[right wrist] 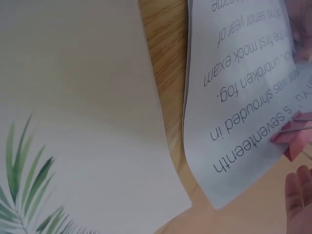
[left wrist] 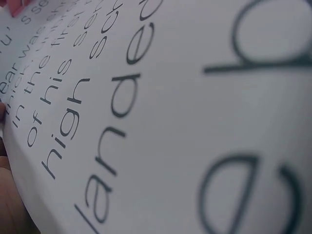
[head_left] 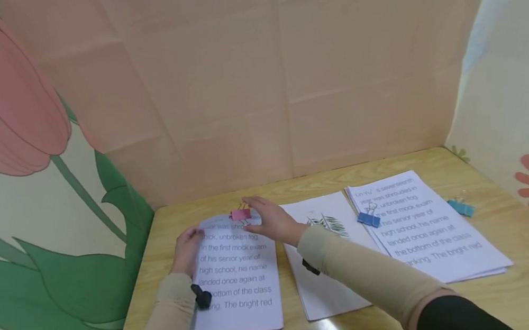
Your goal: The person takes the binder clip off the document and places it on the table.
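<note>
A stack of printed sheets (head_left: 237,274) stands partly raised, its upper part bowed. At its upper left edge my left hand (head_left: 187,249) grips the paper, fingers partly hidden behind it. A pink binder clip (head_left: 240,214) sits on the top edge. My right hand (head_left: 272,220) has thumb and fingers on either side of this clip, at its wire handles. In the right wrist view, the clip (right wrist: 295,139) bites over the paper's edge, with fingers (right wrist: 298,195) close by. The left wrist view is mostly filled by the curved printed page (left wrist: 161,122).
Right of the stack lies a white paper stack (head_left: 323,281) with a green leaf print. Further right are more printed sheets (head_left: 433,223), a blue binder clip (head_left: 368,220) on their left side and a teal binder clip (head_left: 461,207) beside them. A peach wall (head_left: 240,109) closes the back.
</note>
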Demonstrator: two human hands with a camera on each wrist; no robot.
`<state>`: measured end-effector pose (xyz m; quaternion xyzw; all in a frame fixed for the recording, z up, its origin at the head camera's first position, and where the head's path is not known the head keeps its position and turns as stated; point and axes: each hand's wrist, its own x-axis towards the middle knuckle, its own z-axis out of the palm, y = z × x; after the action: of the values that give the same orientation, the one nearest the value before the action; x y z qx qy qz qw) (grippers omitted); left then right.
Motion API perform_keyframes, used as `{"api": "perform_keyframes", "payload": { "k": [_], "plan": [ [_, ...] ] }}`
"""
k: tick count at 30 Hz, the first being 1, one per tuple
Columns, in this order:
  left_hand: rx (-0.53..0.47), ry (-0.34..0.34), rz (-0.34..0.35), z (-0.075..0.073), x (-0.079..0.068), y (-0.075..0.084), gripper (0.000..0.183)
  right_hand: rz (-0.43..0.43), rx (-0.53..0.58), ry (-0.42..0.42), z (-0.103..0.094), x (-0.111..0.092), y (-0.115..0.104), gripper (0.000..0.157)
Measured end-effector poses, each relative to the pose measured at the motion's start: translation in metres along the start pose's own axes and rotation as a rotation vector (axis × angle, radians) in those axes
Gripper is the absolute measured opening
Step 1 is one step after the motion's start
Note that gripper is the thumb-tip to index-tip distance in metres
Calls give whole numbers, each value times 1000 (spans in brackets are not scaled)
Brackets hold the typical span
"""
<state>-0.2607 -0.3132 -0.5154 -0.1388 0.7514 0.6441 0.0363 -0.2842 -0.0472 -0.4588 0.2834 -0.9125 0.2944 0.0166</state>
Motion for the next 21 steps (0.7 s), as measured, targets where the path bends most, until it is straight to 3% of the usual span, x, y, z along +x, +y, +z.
{"api": "perform_keyframes", "payload": {
  "k": [7,21],
  "plan": [
    [6,-7,25,2,-3,2,39,15,10,6,0,1,0,81],
    [15,-9,1,0,-4,2,35,34,52,-7,-3,1,-5,74]
  ]
}}
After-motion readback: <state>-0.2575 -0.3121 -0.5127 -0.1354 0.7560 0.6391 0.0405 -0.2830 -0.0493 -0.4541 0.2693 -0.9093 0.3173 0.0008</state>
